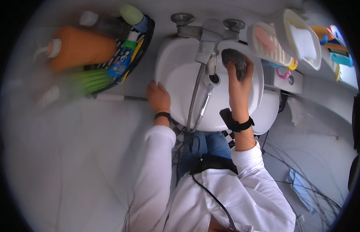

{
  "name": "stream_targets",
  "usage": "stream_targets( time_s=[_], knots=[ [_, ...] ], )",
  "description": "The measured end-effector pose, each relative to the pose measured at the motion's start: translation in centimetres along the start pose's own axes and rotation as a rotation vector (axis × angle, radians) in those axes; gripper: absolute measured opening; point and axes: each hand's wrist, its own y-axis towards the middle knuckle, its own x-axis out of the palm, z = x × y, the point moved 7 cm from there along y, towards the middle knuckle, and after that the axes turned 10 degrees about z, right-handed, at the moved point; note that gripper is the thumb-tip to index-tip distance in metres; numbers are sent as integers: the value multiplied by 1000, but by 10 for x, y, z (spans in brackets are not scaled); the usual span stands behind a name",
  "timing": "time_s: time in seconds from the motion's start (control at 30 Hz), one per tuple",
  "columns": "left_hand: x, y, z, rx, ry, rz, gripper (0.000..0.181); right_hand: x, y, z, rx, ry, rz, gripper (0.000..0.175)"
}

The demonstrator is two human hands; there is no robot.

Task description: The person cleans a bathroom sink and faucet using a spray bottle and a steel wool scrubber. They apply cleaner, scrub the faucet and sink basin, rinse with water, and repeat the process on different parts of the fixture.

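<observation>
My right hand (239, 75) grips a dark grey scouring pad (233, 58), perhaps steel wool, over the right inner side of the white washbasin (177, 75). At the basin's left rim rests my left hand (159, 97), fingers curled; whether anything is under them cannot be seen. Between the hands, a chrome mixer tap (207, 47) reaches over the bowl. A flexible metal hose (195, 95) runs from it across the basin and loops at the front edge, ending in a slim chrome spray handle (206, 101) near the drain.
At upper left, a dark basket (149, 37) holds an orange pump bottle (84, 47), a green-capped tube and other bottles. Soap dishes (301, 40) hang at upper right. A toilet (268, 110) stands right of the basin. A blue face mask (301, 190) lies or hangs at lower right.
</observation>
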Motion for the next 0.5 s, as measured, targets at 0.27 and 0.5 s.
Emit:
stream_targets(
  time_s=[0.27, 0.5],
  knots=[
    [-58, 21, 29, 51, -255, -95, 46, -28, -91, -35, 313, 323, -241, 62],
    [-204, 4, 150, 41, -1325, -719, 52, -9, -142, -103, -492, -314, -115, 67]
  ],
)
